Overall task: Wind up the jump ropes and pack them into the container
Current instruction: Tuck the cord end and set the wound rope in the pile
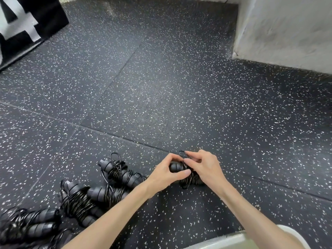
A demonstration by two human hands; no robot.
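Between both hands [186,169], wound jump rope [188,177]

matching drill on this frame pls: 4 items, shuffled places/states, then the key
Items
1. jump rope bundle
2. wound jump ropes
3. black box with white marking
4. white container

Places/states
A. far left, on the floor
B. bottom edge, near the right forearm
C. held in both hands, cord loop sticking up
D. lying in a pile left of the left hand

Pairs: 1-C, 2-D, 3-A, 4-B. The right hand pinches the loop.
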